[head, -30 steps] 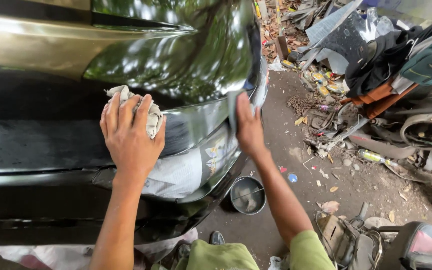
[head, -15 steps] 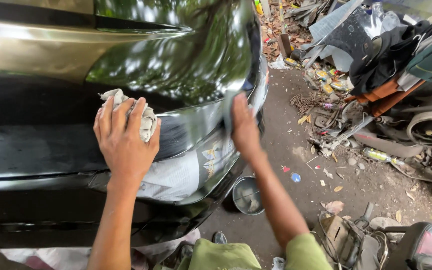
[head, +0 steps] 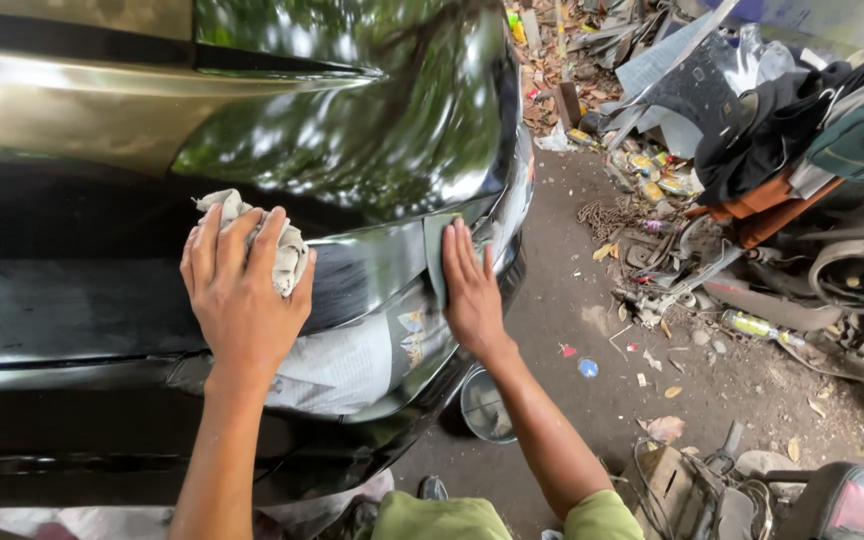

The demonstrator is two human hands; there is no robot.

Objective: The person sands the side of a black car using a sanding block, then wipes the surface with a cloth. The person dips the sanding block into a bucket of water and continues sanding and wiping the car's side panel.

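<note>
On the dark car bumper (head: 372, 150), the left hand (head: 242, 300) presses a crumpled cloth (head: 282, 250) flat while the right hand (head: 470, 290), fingers straight, rubs a small grey pad (head: 436, 255) beside it, the upper part already shining, the lower part seemingly still dull.

Metal pail (head: 487, 408) on dirt ground (head: 602, 330), scrap pile (head: 752, 180), plastic bottle (head: 752, 325)

Both arms are bare from wrist to upper arm, with no watch, ring or glove on the left hand (head: 240, 300) or right hand (head: 469, 290). Below the right arm's elbow shows olive-green clothing (head: 512, 520).
</note>
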